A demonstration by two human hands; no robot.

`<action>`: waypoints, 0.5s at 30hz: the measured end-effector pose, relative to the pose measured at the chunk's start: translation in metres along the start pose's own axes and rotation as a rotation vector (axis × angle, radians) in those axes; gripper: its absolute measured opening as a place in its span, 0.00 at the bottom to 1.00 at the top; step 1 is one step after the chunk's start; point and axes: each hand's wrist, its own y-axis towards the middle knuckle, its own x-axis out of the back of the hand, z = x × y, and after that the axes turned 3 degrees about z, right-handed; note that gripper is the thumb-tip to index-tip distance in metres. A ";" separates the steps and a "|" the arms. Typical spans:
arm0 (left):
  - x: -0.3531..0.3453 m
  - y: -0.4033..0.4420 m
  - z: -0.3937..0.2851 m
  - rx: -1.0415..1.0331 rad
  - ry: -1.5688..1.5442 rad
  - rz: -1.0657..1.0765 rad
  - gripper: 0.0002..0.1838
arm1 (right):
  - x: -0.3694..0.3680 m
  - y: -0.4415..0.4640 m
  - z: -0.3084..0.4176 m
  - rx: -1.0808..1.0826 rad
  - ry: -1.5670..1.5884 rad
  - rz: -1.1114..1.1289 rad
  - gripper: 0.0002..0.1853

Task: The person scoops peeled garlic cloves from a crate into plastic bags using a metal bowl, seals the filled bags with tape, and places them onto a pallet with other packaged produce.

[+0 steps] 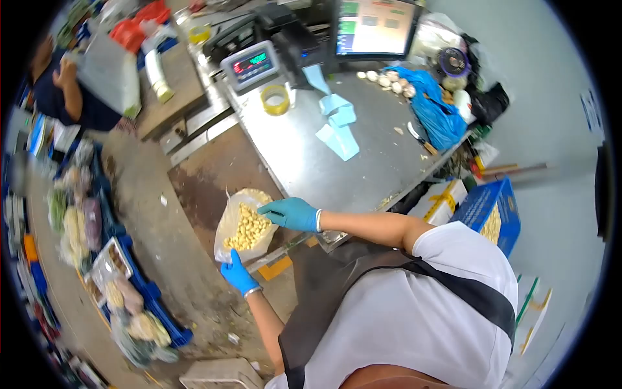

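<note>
Beside the metal worktop (376, 159), our left fingers (234, 264) clamp a bag (225, 228) of pale pieces (248, 228); our right fingers (272, 208) lie together at its rim (scale (250, 65) digits too blurred to read).

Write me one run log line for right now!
left hand: holding bag | right hand: at bag's rim | bag: open, yellowish pieces inside | scale: display lit

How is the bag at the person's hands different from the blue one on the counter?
The pale bag gapes open, showing yellowish pieces; the blue bag looks crumpled.
The pale bag is at both hands; the blue bag lies on the metal counter.
Both look like thin plastic.
</note>
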 end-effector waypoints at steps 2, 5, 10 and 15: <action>0.004 -0.001 -0.002 -0.010 -0.066 0.032 0.15 | 0.022 0.005 -0.016 -0.044 0.016 -0.061 0.18; 0.028 0.010 0.022 0.067 0.085 0.106 0.15 | 0.097 -0.004 -0.048 -0.011 0.002 -0.222 0.16; 0.033 -0.003 0.011 0.009 0.393 -0.171 0.24 | 0.264 -0.022 -0.142 -0.102 0.125 -0.433 0.19; 0.009 -0.034 -0.009 -0.102 0.799 -0.453 0.36 | 0.428 -0.002 -0.204 -0.148 0.065 -0.533 0.19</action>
